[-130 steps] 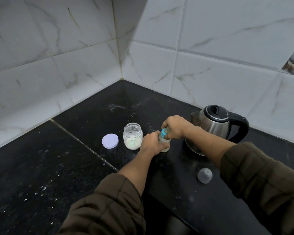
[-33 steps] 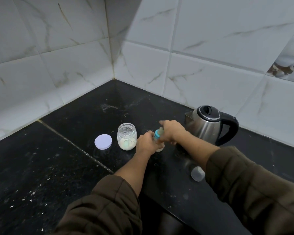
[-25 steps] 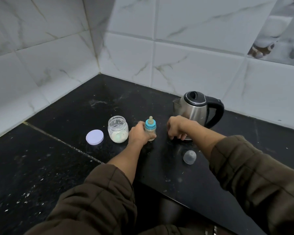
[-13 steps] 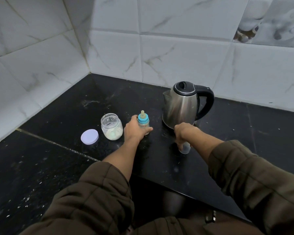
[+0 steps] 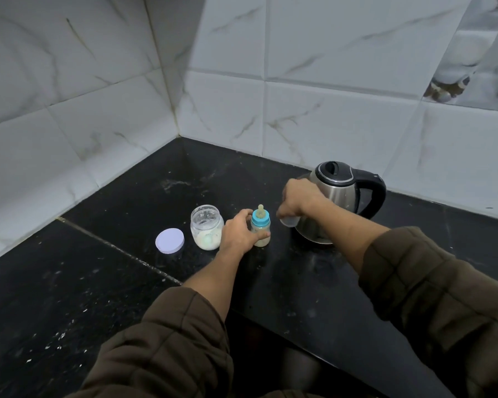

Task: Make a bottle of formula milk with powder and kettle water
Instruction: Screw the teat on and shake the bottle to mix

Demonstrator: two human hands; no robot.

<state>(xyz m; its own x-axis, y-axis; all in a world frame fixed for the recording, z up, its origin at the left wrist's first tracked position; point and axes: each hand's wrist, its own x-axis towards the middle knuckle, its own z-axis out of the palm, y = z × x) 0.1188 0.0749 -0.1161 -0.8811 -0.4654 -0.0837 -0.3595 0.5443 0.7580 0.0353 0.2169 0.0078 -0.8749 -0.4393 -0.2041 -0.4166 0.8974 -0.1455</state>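
Note:
A small baby bottle with a blue collar and a teat stands upright on the black counter, milky liquid inside. My left hand grips its body from the left. My right hand hovers just right of the bottle and above it, holding the clear plastic bottle cap off the counter. Behind that hand stands the steel kettle, its black lid closed and its handle pointing right. The open glass powder jar sits left of the bottle.
The jar's lilac lid lies flat on the counter, left of the jar. White marble tile walls meet in a corner behind the objects. The counter's front edge runs diagonally at lower right. Pale specks dot the counter at the left.
My right hand let go of the bottle's collar, reached down to the clear cap on the counter, took it and lifted it toward the bottle. My left hand kept hold of the bottle.

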